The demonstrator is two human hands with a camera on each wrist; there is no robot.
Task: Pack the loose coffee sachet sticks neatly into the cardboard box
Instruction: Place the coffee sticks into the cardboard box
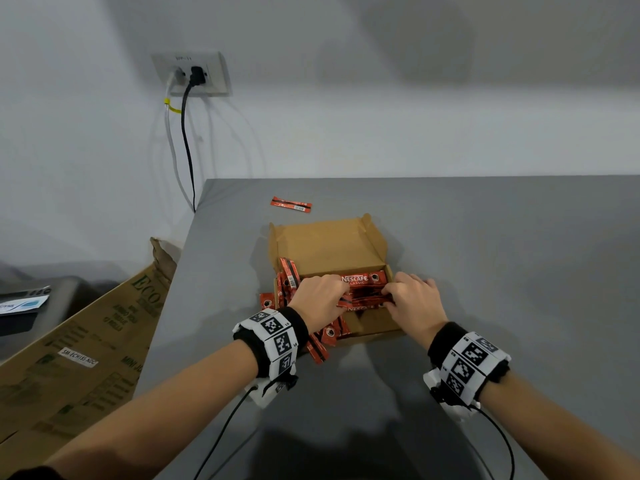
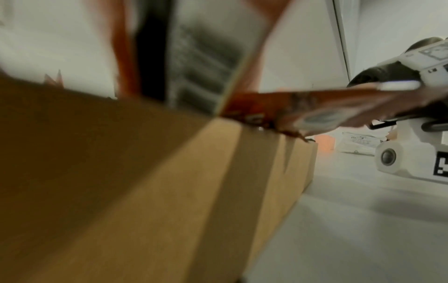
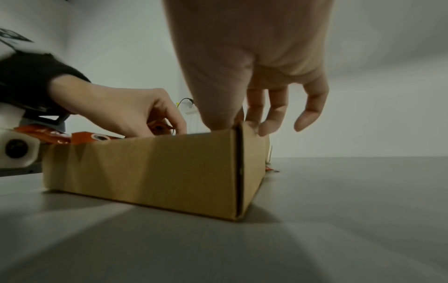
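An open cardboard box (image 1: 329,247) sits mid-table, its lid folded back. Both hands reach into its near half. My left hand (image 1: 320,297) curls round the left end of a bundle of red coffee sachets (image 1: 363,279). My right hand (image 1: 410,297) pinches the bundle's right end with thumb and forefinger; in the right wrist view its other fingers (image 3: 310,114) hang loose over the box wall (image 3: 150,168). More sachets (image 1: 287,282) stick out over the box's left and front-left edges. One loose sachet (image 1: 291,204) lies on the table behind the box. The left wrist view is blurred, showing the box side (image 2: 145,191) and a sachet (image 2: 278,107).
The grey table (image 1: 502,271) ends close to the left of the box. A large printed cardboard sheet (image 1: 86,341) leans beside that edge. A wall socket (image 1: 192,76) with two cables hangs at the back left. Wrist-camera cables trail from both forearms.
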